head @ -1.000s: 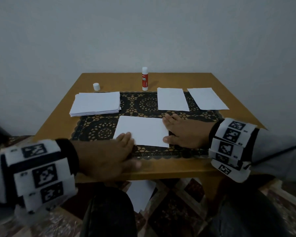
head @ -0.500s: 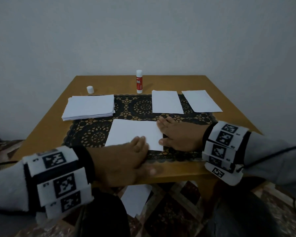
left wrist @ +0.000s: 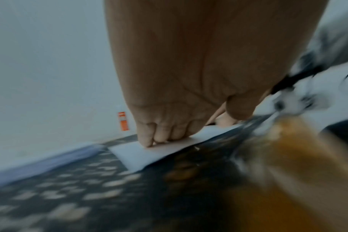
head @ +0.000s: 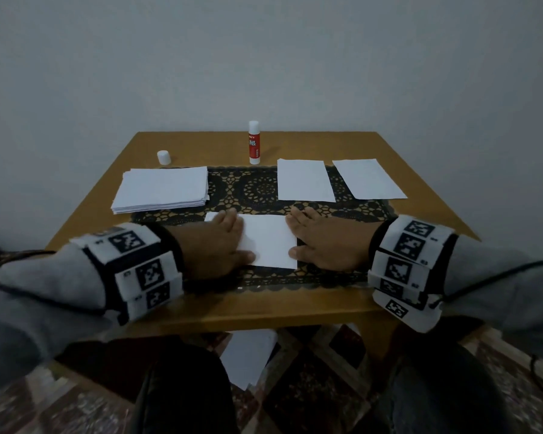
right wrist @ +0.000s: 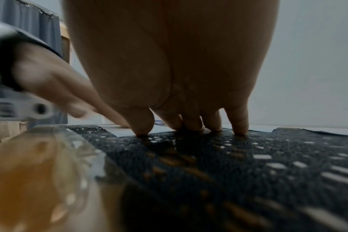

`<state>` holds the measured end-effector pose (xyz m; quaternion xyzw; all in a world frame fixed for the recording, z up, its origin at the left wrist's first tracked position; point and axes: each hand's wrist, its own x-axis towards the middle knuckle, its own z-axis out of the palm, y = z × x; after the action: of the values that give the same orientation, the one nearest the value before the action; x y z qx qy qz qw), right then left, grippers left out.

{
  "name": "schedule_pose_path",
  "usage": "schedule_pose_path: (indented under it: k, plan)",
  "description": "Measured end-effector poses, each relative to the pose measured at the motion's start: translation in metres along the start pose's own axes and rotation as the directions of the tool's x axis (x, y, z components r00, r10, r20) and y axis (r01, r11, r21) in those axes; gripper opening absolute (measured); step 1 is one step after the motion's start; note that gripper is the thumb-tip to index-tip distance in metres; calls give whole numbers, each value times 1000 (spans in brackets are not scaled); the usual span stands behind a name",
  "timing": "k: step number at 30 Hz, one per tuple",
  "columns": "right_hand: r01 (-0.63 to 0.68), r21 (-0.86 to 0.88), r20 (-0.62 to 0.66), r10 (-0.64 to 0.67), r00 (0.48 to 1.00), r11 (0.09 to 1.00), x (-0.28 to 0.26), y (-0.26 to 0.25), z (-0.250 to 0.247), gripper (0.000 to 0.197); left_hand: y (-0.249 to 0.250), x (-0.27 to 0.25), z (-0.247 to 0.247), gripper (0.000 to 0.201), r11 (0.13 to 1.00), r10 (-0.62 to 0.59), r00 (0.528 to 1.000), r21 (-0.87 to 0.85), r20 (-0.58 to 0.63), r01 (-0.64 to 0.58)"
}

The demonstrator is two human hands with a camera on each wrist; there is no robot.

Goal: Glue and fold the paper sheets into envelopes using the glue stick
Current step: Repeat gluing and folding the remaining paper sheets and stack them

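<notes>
Sheet in hand: a white paper sheet lies flat on the black lace mat near the front edge of the counter, between the two hands.
Left hand: fingers straight and together, lying flat on the sheet's left part; the left wrist view shows the fingertips pressing the paper down.
Right hand: fingers spread and straight, tips on the mat at the sheet's right edge; whether they touch the paper itself cannot be told.
Glue stick: upright at the back of the counter, well apart from both hands; its white cap stands off to the left.
Other paper: a stack of sheets back left, two single pieces and back right.
Handling, as judged: the sheet is light, thin and limp, and probably slides easily on the lace; flat pressure holds it better than a pinch.
Where to hold: likely an edge or corner, lifted with the fingertips while the other hand pins the rest.
Risk: a stray crease, or a glued flap sticking crooked.
</notes>
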<state>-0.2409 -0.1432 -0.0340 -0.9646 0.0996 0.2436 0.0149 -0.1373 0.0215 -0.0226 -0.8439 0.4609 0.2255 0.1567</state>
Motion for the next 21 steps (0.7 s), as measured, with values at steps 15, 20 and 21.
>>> schedule_pose_path:
  k: [15,20,21]
  plan:
    - [-2,17,7,2,1000,1000,-2,-2,-2,68,-31,21,-11,74,999,16,978,42,-208,-7]
    - [-8,31,-3,8,1000,999,-5,-4,-1,67,-49,33,-21,85,1000,-21,980,-7,-199,20]
    - [-8,34,-1,8,1000,999,-5,-4,-1,67,-52,35,-22,84,999,-26,980,-39,-196,19]
